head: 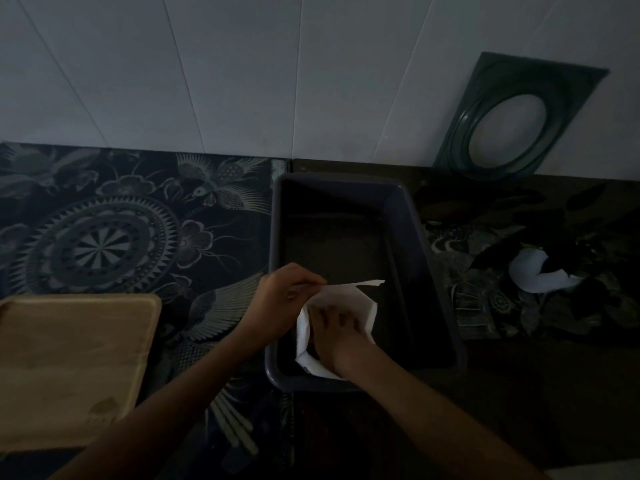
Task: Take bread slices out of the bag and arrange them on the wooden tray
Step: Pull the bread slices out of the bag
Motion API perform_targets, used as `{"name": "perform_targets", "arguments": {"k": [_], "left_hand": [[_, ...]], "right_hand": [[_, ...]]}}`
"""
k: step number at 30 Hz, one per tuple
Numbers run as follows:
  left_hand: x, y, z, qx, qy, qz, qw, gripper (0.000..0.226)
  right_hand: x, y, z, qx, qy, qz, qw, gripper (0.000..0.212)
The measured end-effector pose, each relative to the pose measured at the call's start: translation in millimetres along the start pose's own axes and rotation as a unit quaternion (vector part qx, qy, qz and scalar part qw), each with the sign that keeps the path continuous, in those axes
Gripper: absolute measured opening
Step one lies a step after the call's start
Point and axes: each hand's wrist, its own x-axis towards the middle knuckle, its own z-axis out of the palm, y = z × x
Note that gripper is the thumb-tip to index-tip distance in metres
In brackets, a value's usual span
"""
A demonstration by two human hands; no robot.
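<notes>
A white bread bag (pixel 360 299) lies in the near end of a dark plastic tub (pixel 433 271). My left hand (pixel 284 299) pinches the bag's upper edge and holds its mouth apart. My right hand (pixel 332 330) is pushed into the bag's opening, fingers partly behind the translucent plastic; whether they grip a slice I cannot tell. No bread slice shows in this dim light. The wooden tray (pixel 69 368) lies at the lower left, with nothing visible on it.
A dark patterned cloth (pixel 121 230) covers the counter. At the right lies a crumpled white piece (pixel 540 275) on dark clutter. A dark green frame with an oval opening (pixel 509 123) leans against the white wall behind the tub.
</notes>
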Motion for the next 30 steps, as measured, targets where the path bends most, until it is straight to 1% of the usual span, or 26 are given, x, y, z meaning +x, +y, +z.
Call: {"name": "perform_targets", "arguments": {"k": [3, 7, 10, 16, 22, 26, 30], "left_hand": [[1, 0, 0, -0.001, -0.004, 0.004, 1.000, 0.013], [3, 1, 2, 0.004, -0.012, 0.007, 1.000, 0.014], [3, 0, 4, 0.001, -0.013, 0.002, 1.000, 0.015], [3, -2, 3, 0.000, -0.016, 0.002, 1.000, 0.014], [0, -6, 1, -0.006, -0.014, 0.006, 1.000, 0.016], [-2, -8, -1, -0.003, -0.014, 0.009, 1.000, 0.014], [-2, -7, -1, 0.000, -0.016, 0.018, 1.000, 0.015]], "right_hand": [[4, -2, 5, 0.028, 0.005, 0.011, 1.000, 0.089], [0, -3, 7, 0.018, 0.019, 0.010, 1.000, 0.091], [0, -2, 6, 0.007, 0.039, 0.010, 0.999, 0.084], [3, 1, 5, 0.015, 0.034, 0.004, 0.999, 0.084], [8, -4, 12, -0.003, 0.074, 0.006, 0.997, 0.080], [11, -2, 15, -0.007, 0.080, 0.010, 0.997, 0.073], [13, -5, 14, 0.004, 0.066, 0.000, 0.998, 0.078]]}}
